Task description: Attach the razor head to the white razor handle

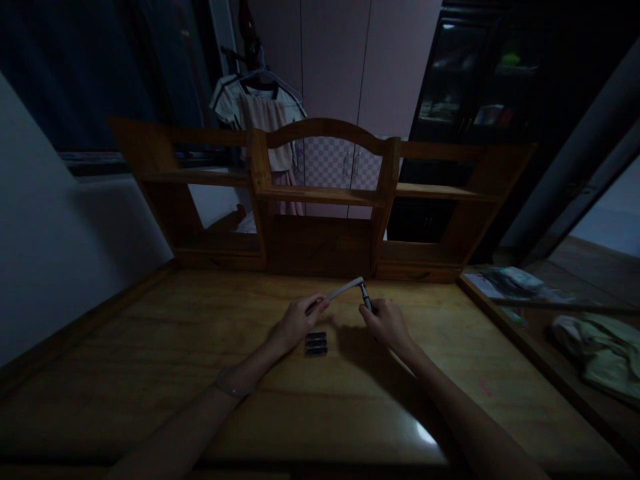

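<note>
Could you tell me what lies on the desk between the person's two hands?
In the head view, a small stack of dark bars lies on the wooden desk, between the left hand and right hand, nearer the left.

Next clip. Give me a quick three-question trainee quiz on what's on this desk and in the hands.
1. True or false: the left hand holds a pale stick whose far end meets the dark pen in the right hand.
2. How many small dark blocks lie on the desk between the hands?
A. one B. three C. six
3. Fill in: a bracelet sits on the ___ wrist.

Key: 1 true; 2 B; 3 left.
</note>
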